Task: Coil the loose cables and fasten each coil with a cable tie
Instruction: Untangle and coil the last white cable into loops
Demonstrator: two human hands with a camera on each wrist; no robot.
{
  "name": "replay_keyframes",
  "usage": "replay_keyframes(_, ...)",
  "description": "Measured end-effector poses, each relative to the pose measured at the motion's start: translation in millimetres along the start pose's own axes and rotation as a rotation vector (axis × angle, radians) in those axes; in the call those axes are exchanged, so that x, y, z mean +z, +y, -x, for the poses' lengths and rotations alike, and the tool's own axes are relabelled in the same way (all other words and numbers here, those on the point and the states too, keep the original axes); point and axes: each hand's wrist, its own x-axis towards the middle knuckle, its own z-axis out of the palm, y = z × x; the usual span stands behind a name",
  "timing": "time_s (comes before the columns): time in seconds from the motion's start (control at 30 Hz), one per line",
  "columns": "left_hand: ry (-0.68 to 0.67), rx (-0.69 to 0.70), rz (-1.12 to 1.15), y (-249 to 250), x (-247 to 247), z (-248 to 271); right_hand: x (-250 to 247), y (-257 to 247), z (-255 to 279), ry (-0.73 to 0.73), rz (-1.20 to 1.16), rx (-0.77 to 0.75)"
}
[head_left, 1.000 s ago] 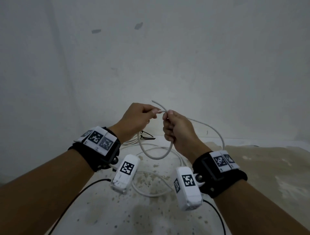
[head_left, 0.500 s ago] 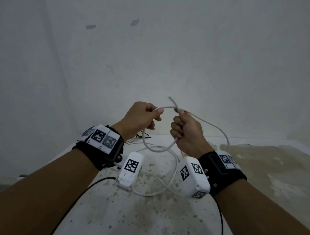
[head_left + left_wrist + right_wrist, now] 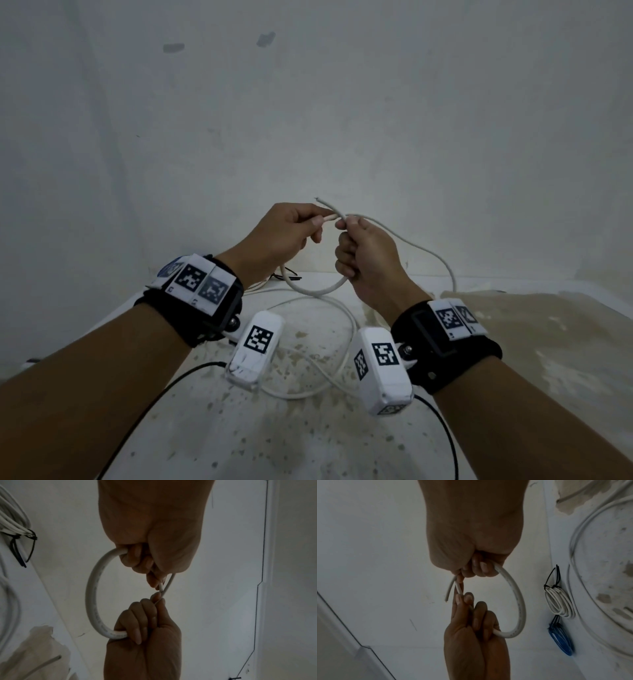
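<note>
A white cable (image 3: 317, 291) hangs as one small loop between my hands, above the table and in front of the wall. My left hand (image 3: 317, 226) pinches the cable near the loop's top and grips its left side. My right hand (image 3: 342, 229) grips the right side, and the cable's cut end (image 3: 323, 202) sticks up and to the left above it. The rest trails right and down onto the table (image 3: 239, 445). From the left wrist, the loop (image 3: 91, 595) runs between my left hand (image 3: 154, 577) and right hand (image 3: 154, 601). The right wrist view shows the same loop (image 3: 520, 601).
A white coil (image 3: 559, 601) and a blue coil (image 3: 561, 639), each tied with black cable ties, lie by the wall at the table's back left. More loose white cable (image 3: 346, 325) curls on the speckled table under my wrists. A brownish stained patch (image 3: 531, 325) covers the right side.
My hands drew slightly apart and have come back together at the top of the loop. The cut end swung right, then back to pointing up-left. The loop stays about the same size.
</note>
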Motion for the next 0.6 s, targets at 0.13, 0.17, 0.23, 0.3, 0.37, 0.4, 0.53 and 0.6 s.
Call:
replay_keyframes(0.13,-0.024,-0.053,-0.02,2.0,-2.2,-1.6,0.3,1.7,-0.1,0.032,0.063,-0.045)
replay_keyframes(0.17,-0.03,-0.063,-0.031,2.5,-2.8,-1.9,0.7,3.0,0.3,0.034,0.075,-0.051)
replay_keyframes(0.23,-0.015,-0.069,-0.033,5.2,-1.5,-1.8,1.7,4.1,1.4,0.03,0.094,-0.053)
replay_keyframes(0.3,0.077,-0.049,-0.056,7.3,3.5,-1.0,2.6,2.8,2.4,0.003,0.111,-0.047)
replay_keyframes(0.37,0.169,-0.015,-0.071,6.7,6.9,-1.1,2.7,1.8,2.8,-0.043,0.106,-0.037)
replay_keyframes(0.4,0.187,-0.006,-0.077,7.0,7.9,-0.9,2.7,1.2,3.6,-0.062,0.104,-0.029)
replay_keyframes(0.53,0.192,-0.003,-0.174,5.4,6.8,-1.3,-1.6,-0.7,7.9,-0.08,0.221,0.016)
replay_keyframes(0.6,0.187,-0.001,-0.202,4.2,4.5,-0.1,-7.5,-5.7,6.7,0.073,0.586,-0.14)
